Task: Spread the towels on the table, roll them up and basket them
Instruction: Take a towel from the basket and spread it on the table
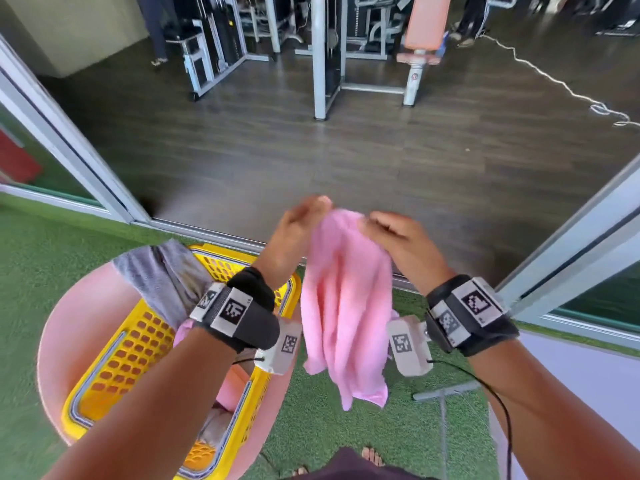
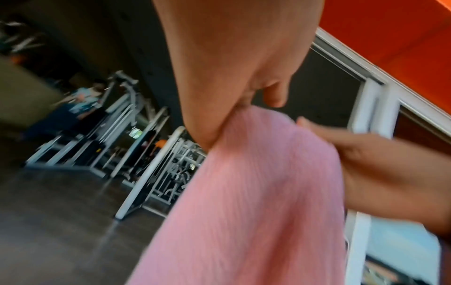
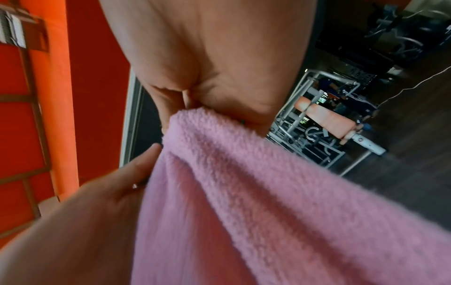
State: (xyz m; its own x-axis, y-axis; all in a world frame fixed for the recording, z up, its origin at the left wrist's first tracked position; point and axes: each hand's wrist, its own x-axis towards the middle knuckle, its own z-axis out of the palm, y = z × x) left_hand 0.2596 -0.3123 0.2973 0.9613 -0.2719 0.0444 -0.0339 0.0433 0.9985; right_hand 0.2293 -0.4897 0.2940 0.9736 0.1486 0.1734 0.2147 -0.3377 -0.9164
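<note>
A pink towel (image 1: 344,299) hangs in the air in front of me, bunched in loose folds. My left hand (image 1: 304,220) pinches its top edge on the left, and my right hand (image 1: 384,226) pinches the top edge on the right, close together. In the left wrist view the pink towel (image 2: 244,202) drapes down from my left hand (image 2: 219,123). The right wrist view shows the same pink towel (image 3: 256,192) held under my right hand (image 3: 195,104). Below left stands a yellow basket (image 1: 138,341) with a grey towel (image 1: 162,275) draped over its far rim.
The basket rests on a round pink table (image 1: 62,341) over green turf (image 1: 346,427). More pink cloth (image 1: 232,386) lies inside the basket. A pale surface (image 1: 581,375) lies at the right. Sliding door frames (image 1: 571,244) and gym machines (image 1: 322,46) stand ahead.
</note>
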